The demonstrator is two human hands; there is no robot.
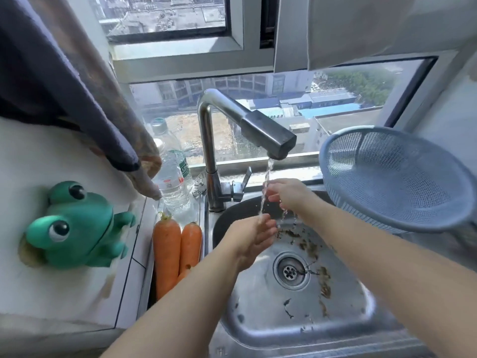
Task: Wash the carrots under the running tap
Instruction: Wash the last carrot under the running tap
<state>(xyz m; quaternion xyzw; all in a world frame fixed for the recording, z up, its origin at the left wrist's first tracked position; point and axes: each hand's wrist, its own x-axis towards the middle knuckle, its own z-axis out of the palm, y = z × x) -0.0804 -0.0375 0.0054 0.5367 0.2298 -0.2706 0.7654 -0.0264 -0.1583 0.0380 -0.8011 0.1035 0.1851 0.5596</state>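
Two orange carrots [166, 251] lie side by side on the ledge left of the steel sink [258, 329], the right carrot [190, 244] partly behind my left forearm. Water runs from the steel tap [268, 136] into the sink. My right hand [286, 193] is in the stream just below the spout, fingers apart, holding nothing. My left hand [254, 235] is lower, cupped under the falling water, also holding nothing. Neither hand touches the carrots.
A blue mesh colander [397, 177] sits at the sink's right rim. Plastic water bottles [173, 182] stand behind the carrots. A green frog toy [74, 226] hangs on the left wall under a dark cloth [77, 86]. Brown debris lies around the drain [290, 271].
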